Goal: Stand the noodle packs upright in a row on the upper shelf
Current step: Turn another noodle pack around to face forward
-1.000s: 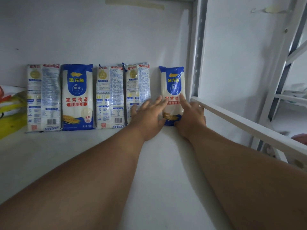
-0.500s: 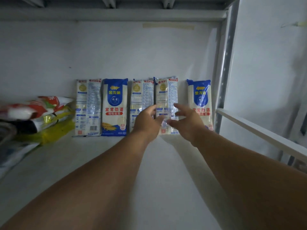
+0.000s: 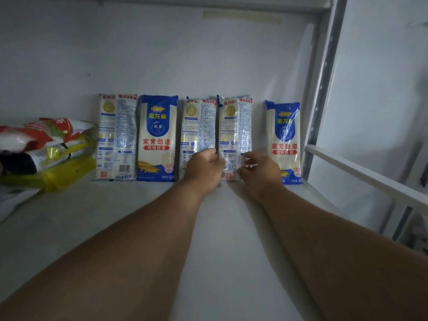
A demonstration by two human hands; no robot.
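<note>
Gripping the fourth blue-and-white plastic noodle pack (image 3: 235, 135) w/ both hands: left hand (image 3: 203, 169) and right hand (image 3: 260, 172) have shifted off the rightmost pack (image 3: 283, 141). All five upright at shelf (image 3: 92, 228) back; only spacing left, prob.

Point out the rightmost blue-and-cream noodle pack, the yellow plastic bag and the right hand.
Rightmost blue-and-cream noodle pack (image 3: 284, 144): head view, front label.
Yellow plastic bag (image 3: 69, 170): head view, its side.
Right hand (image 3: 260, 172): head view, back of hand.

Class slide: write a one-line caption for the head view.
Both hands, left and right, grip the fourth noodle pack in an upright row of five on the shelf.
</note>
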